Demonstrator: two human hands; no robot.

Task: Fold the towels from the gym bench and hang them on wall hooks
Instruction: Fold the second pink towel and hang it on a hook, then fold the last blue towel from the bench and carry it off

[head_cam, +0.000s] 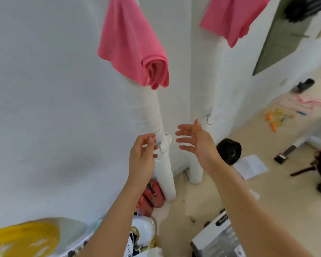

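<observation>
A: Inspecting the hang first. We take the wrapped white column (163,164) as our landmark. One pink towel (135,47) hangs above the column, against its upper part, with a rolled fold at its lower end. A second pink towel (233,17) hangs well to the right of the column, on the neighbouring white pillar (219,89). We cannot see the hooks that carry them; both lie beyond the top of the view.

B: State of the hands?

A: Our left hand (143,156) is just left of the column, fingers loosely curled near a small metal hook (158,143) fixed to the wrapping. We judge that it holds nothing, though the fingertips blur against the wrap. Our right hand (195,140) is just right of the column, fingers straight and apart, holding nothing.

B: Failure modes?

A: Three, in our judgement.
1. The rolled fold sits low and bulky. Uneven weight could drag the towel off its hook.
2. The hook by our left hand appears small. A thick fold may not seat fully and could slip.
3. Red boxing gloves (152,197) and shoes (143,230) lie at the column's foot. A dropped towel would land among them, and refolding would be required.
</observation>
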